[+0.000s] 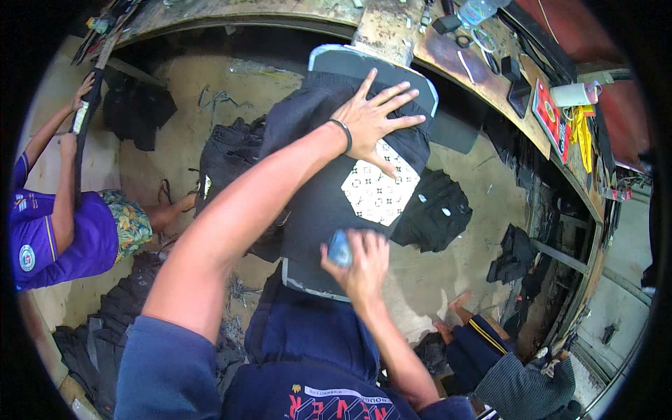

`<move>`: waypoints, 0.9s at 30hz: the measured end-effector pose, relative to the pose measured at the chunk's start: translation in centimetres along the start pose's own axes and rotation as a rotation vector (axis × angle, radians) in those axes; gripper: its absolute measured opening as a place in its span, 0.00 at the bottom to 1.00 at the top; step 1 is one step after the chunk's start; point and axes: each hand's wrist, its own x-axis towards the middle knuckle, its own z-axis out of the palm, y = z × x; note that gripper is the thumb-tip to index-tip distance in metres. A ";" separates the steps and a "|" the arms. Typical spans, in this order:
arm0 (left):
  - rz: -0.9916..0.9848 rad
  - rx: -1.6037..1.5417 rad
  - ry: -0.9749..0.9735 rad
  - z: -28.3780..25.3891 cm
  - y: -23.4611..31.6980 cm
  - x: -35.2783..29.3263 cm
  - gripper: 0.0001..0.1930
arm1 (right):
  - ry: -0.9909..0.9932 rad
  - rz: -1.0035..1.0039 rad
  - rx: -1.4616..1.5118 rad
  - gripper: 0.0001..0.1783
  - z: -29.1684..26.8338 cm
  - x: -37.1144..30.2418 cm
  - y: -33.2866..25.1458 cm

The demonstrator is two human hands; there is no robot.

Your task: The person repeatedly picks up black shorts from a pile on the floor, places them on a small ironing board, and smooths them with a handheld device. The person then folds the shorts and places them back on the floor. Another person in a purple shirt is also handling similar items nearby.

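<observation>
A dark garment (315, 189) is spread over a board (343, 59) that sticks out from the workbench. My left hand (371, 119) lies flat on its upper part, fingers spread, with a dark band at the wrist. Under the thumb of that hand is a white hexagonal piece (380, 192) with a dark printed pattern. Lower on the garment, my right hand (367, 266) is closed around a small blue rounded object (340, 248); its exact kind is unclear.
The wooden workbench (455, 63) curves along the top and right, bearing a clear plastic bottle (479, 10), a red booklet (551, 119) and a white cup-like roll (575, 94). Dark garments (437, 213) lie on the floor. A person in purple (77, 231) stands left; another person (525, 374) is lower right.
</observation>
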 end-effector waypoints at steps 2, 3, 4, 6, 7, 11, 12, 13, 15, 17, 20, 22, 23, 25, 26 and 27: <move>-0.074 0.085 0.037 -1.0 1.4 -1.1 0.67 | -0.059 -0.051 0.100 0.25 -1.2 -1.7 -0.2; -0.136 0.058 0.150 -1.4 2.2 -2.1 0.65 | -0.279 0.053 0.179 0.26 -2.2 -1.3 0.0; -0.202 0.038 0.225 -1.7 3.2 -3.2 0.62 | -0.295 0.228 0.469 0.25 -2.9 -0.4 0.4; -0.351 0.089 0.248 -1.7 5.8 -7.1 0.57 | 0.114 0.272 0.488 0.20 -3.9 3.0 2.0; -0.551 0.027 0.280 -1.3 6.9 -9.5 0.55 | 0.309 0.228 0.600 0.25 -4.3 5.3 3.2; -1.010 -0.860 0.494 3.6 10.7 -19.6 0.45 | 0.348 -0.109 0.318 0.40 -0.4 11.2 7.6; -0.952 -1.076 0.459 4.9 11.9 -22.6 0.44 | 0.384 -0.175 0.202 0.42 1.7 10.4 7.6; -1.010 -0.994 0.449 6.3 14.1 -25.5 0.41 | 0.400 -0.164 0.202 0.44 3.5 8.2 7.2; -1.293 -1.284 0.225 7.8 18.1 -31.9 0.38 | 0.406 -0.250 0.281 0.49 7.5 2.6 4.2; -0.900 -1.160 -0.442 8.0 20.4 -37.6 0.34 | 0.278 -0.282 0.378 0.55 10.8 -1.0 -0.8; -1.032 -1.090 -0.240 6.3 19.0 -39.2 0.22 | 0.096 -0.249 0.389 0.48 12.9 2.7 -8.1; -1.171 -1.425 0.348 4.0 15.4 -35.9 0.18 | 0.034 -0.214 0.397 0.43 11.7 7.3 -10.7; -1.170 -1.232 0.620 2.6 14.3 -33.0 0.17 | 0.071 -0.190 0.508 0.44 10.1 8.3 -10.6; -1.112 -0.742 0.635 0.3 13.6 -27.3 0.19 | -0.011 -0.091 0.696 0.46 6.8 7.6 -7.9; -1.063 -0.895 0.606 -0.4 14.6 -24.7 0.30 | 0.082 -0.014 0.637 0.45 5.3 5.9 -5.7; -1.018 -0.689 0.504 -0.6 15.3 -22.9 0.36 | 0.206 0.110 0.669 0.45 4.2 3.3 -3.3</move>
